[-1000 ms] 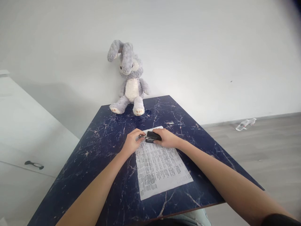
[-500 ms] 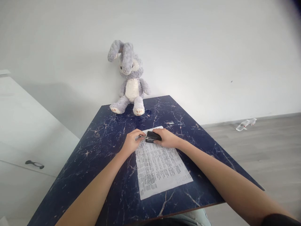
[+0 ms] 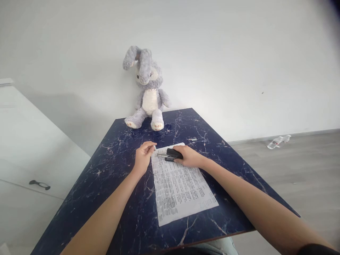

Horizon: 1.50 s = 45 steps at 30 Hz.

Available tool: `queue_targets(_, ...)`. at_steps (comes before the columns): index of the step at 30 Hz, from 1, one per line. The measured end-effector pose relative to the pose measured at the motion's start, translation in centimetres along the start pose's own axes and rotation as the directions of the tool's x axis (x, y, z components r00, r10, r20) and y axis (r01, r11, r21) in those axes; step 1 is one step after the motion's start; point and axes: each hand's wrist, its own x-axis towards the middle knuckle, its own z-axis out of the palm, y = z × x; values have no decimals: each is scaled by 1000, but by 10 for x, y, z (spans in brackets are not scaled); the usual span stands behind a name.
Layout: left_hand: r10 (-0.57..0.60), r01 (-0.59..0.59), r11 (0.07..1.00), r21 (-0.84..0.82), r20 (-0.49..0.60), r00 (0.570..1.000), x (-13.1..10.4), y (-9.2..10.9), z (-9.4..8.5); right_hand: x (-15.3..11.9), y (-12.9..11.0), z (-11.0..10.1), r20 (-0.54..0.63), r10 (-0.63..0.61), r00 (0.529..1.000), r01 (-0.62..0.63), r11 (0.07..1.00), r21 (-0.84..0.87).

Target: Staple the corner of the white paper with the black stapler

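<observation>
My right hand [image 3: 189, 156] is wrapped round a black stapler [image 3: 174, 153], which rests over the upper part of a printed sheet of paper [image 3: 183, 191]. A metal part [image 3: 162, 155] sticks out of the stapler toward the left. Just left of it, at the paper's upper left corner, my left hand [image 3: 144, 154] has thumb and fingers pinched together; what they hold is too small to make out. The paper lies on the dark blue marbled table [image 3: 106, 177].
A grey plush rabbit [image 3: 150, 88] sits at the table's far edge against the wall. A small pale item [image 3: 192, 139] lies beyond the paper. On the left stands a white cabinet [image 3: 34, 148]; a clear plastic bottle [image 3: 275, 142] lies on the floor at right.
My left hand has moved left, off the stapler's metal part, which now shows extended. My right hand stays on the stapler, nearly unmoved.
</observation>
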Motion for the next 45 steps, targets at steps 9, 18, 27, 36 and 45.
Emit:
queue_targets(9, -136, 139, 989, -58, 51, 989, -1, -7, 1, 0, 0, 0, 1, -6, 1000, 6, 1000, -5)
queue_targets(18, 170, -226, 954, 198, 265, 949, -6, 21, 9, 1, 6, 4, -17, -39, 999, 39, 999, -10)
queue_targets(27, 243, -314, 907, 282, 261, 934, -7, 22, 7, 0, 6, 3, -8, -27, 1000, 27, 1000, -10)
queue_targets(36, 234, -350, 896, 273, 380, 895, -9, 21, 9, 0, 6, 3, -18, -42, 999, 42, 999, 5)
queue_targets(45, 208, -330, 899, 288, 384, 900, -7, 18, 8, 0, 6, 3, -15, -44, 999, 44, 999, 5)
